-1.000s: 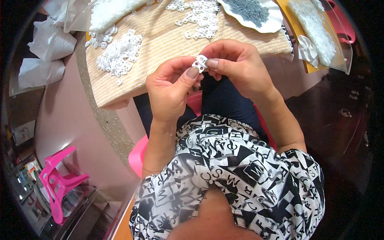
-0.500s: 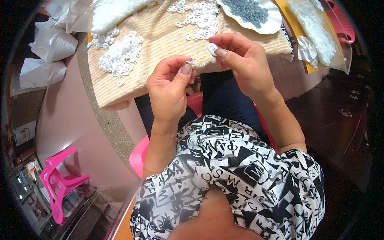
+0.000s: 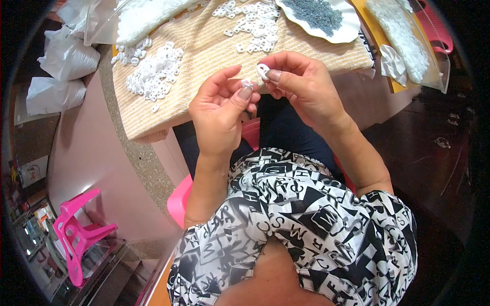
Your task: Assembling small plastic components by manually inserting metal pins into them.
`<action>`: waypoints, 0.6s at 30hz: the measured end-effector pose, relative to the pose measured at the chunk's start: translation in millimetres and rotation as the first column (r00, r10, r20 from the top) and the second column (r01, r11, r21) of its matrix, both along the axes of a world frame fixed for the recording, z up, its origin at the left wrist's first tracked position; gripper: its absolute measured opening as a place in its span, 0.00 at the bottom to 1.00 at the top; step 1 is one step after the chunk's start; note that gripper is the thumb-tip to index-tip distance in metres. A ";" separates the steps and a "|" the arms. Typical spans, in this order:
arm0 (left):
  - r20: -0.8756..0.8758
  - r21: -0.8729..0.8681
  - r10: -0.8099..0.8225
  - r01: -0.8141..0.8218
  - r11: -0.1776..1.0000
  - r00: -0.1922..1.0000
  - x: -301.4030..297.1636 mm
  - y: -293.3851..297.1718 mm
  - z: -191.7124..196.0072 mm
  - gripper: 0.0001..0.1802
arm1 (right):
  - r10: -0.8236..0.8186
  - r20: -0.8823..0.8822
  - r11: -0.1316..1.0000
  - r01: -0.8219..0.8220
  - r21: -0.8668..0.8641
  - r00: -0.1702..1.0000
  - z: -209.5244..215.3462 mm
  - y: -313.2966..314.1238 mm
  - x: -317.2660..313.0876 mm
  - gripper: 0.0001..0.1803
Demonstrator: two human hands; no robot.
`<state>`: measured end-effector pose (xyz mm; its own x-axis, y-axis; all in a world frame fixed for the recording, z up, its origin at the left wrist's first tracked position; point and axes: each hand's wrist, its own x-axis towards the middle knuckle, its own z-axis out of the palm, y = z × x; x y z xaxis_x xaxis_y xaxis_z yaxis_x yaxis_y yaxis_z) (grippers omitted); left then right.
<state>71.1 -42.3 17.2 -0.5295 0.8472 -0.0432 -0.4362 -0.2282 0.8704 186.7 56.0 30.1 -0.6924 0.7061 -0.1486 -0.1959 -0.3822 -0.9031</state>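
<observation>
Over the near edge of the cloth-covered table point(image 3: 199, 71), my two hands are close together. My right hand point(image 3: 309, 89) pinches a small white oval plastic piece point(image 3: 263, 71) with a hole in it between thumb and forefinger. In my left hand point(image 3: 219, 109), a smaller white plastic piece point(image 3: 246, 83) is held at the thumb tip, its forefinger raised. The two pieces are apart. To the left on the cloth lies a heap of small white plastic pieces point(image 3: 153, 74). More white pieces point(image 3: 258, 30) are spread at the back middle.
A white scalloped dish point(image 3: 349, 33) of small grey-blue parts point(image 3: 316, 18) stands at the back right. Clear bins of white pieces point(image 3: 148, 20) flank the cloth, with a crumpled paper point(image 3: 392, 65) by the right one. A pink stool point(image 3: 79, 229) stands at lower left.
My right hand has moved left and slightly down with its oval piece, closer to my left hand. The left forefinger has lifted from the smaller piece.
</observation>
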 end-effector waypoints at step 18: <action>0.175 -0.010 -0.050 0.052 0.999 0.983 -5.4 -2.0 -5.7 0.08 | 0.045 -0.013 0.996 -0.044 0.076 0.999 5.2 -1.2 0.2 0.09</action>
